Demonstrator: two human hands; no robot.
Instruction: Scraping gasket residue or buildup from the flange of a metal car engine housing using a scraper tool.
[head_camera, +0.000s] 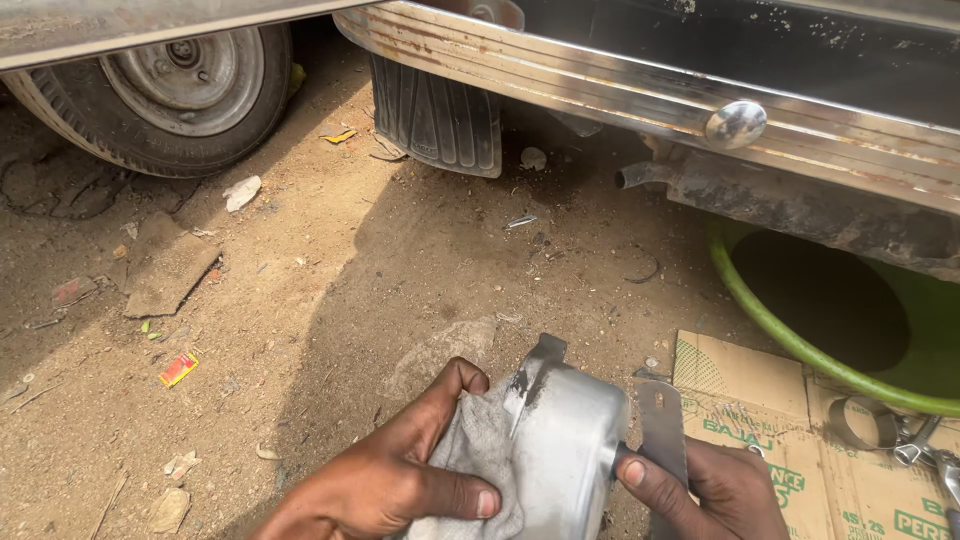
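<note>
Above you hangs the vehicle's chrome bumper (640, 85), with a wheel (175, 85) at the far left edge of the dirt ground (330, 290) and a black mud flap (437, 118) between them. A green tub (770, 325) sits under the bumper, just beyond the flattened cardboard (800, 440) at your right. Low in the middle, your left hand (400, 480) presses a grey rag (480, 450) against the silver metal canister (560, 440); your right hand (715, 490) grasps its stub end. Pliers (925, 450) lie on the cardboard.
</note>
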